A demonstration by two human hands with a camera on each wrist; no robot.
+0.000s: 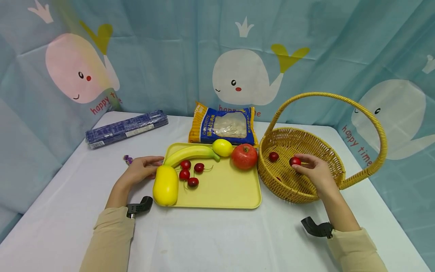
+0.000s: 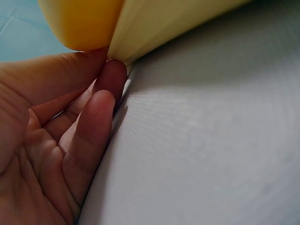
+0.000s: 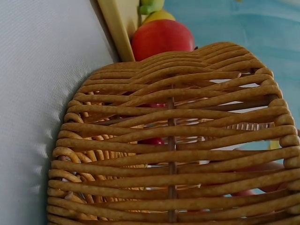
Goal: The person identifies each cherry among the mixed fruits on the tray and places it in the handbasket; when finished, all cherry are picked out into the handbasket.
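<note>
At the left rim of the yellow tray (image 1: 217,198), my left hand (image 1: 141,170) pinches the edge between thumb and fingers; the left wrist view shows the thumb (image 2: 61,70) on top. My right hand (image 1: 316,172) reaches inside the wicker basket (image 1: 282,190) and holds a red cherry (image 1: 295,161) in its fingertips. Another cherry (image 1: 273,156) lies on the basket floor, and a bit of red shows by the near wall. On the tray are several stemmed cherries (image 1: 184,174), a banana (image 1: 193,152), a yellow papaya-like fruit (image 1: 165,186), a lemon (image 1: 222,147) and a pomegranate (image 1: 244,156).
The basket's tall handle (image 1: 377,128) arches over its right side. Behind the tray lies a blue and yellow food packet (image 1: 224,124). A long blue package (image 1: 127,128) lies at the back left, with a small purple thing (image 1: 127,159) near my left hand.
</note>
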